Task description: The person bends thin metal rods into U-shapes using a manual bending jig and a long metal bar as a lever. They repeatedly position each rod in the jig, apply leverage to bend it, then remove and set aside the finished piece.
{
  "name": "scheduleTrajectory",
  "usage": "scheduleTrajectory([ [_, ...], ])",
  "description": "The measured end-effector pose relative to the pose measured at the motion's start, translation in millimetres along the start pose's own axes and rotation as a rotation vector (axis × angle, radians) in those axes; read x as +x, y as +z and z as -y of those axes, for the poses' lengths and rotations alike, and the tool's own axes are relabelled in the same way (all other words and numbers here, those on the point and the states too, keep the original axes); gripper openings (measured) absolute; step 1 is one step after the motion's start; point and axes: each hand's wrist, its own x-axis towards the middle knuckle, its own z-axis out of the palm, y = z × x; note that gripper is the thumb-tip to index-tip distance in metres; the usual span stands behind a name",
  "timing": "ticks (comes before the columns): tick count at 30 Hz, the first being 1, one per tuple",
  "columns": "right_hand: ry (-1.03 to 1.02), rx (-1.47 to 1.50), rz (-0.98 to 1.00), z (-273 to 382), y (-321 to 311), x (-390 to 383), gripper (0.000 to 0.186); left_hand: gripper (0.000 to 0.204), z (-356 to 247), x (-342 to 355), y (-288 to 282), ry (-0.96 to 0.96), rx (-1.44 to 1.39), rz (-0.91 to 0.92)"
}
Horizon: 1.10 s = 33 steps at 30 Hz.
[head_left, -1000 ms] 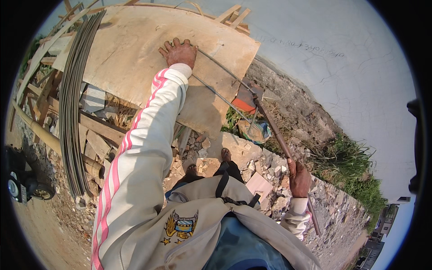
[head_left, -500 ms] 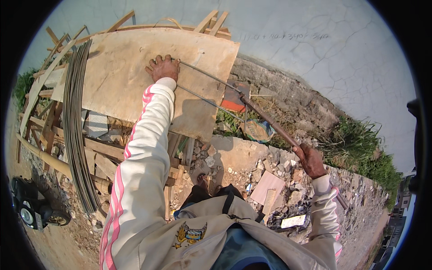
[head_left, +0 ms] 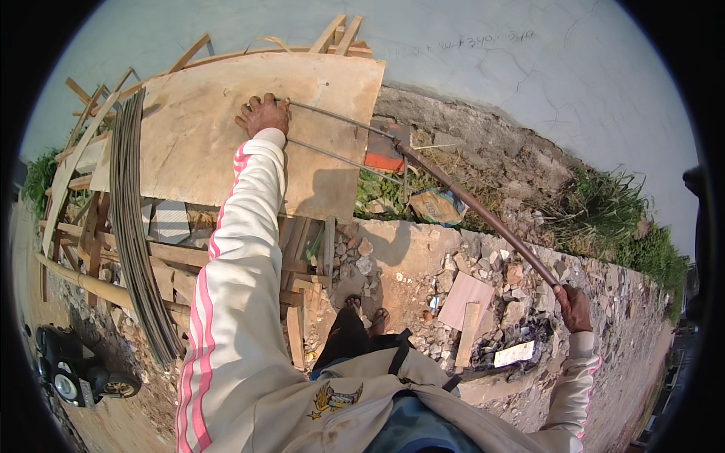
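Observation:
My left hand (head_left: pixel 262 116) is at the upper middle on a plywood sheet (head_left: pixel 185 121), fingers spread and bent over a thin steel rod (head_left: pixel 336 115), pressing on it. That rod runs right into one end of a long rusty brown pipe (head_left: pixel 483 217); a second thin rod (head_left: pixel 332 156) lies below it, with a short upright bar near the joint. At the lower right, my right hand (head_left: pixel 572 308) is closed round the pipe's far end.
A bundle of thin bars (head_left: pixel 140 234) crosses timber and a bamboo pole (head_left: pixel 87 278) on the left. A scooter (head_left: pixel 75 374) stands lower left. A cracked wall (head_left: pixel 566 98), red-sided box (head_left: pixel 385 160), weeds (head_left: pixel 619 226) and rubble (head_left: pixel 510 294) lie beyond and right of my feet (head_left: pixel 366 317).
My right hand has moved right and down to the pipe's end, and the pipe slants more flatly. My left hand stays on the board. The view has shifted.

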Motion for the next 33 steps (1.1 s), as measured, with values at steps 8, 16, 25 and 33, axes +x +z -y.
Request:
scheduleTrajectory([
  [8,0.19,-0.068,-0.174,77,37,-88,0.07,0.049,-5,1,-2,-0.037,-0.02,0.023],
  [16,0.312,-0.096,-0.244,133,49,-129,0.07,0.049,-2,1,-3,-0.021,-0.046,0.061],
  [25,0.307,-0.14,-0.288,176,73,-173,0.068,0.049,-4,1,-6,-0.007,-0.024,0.04],
  [33,0.249,-0.077,-0.138,160,39,-147,0.064,0.048,0,4,4,0.005,-0.014,-0.005],
])
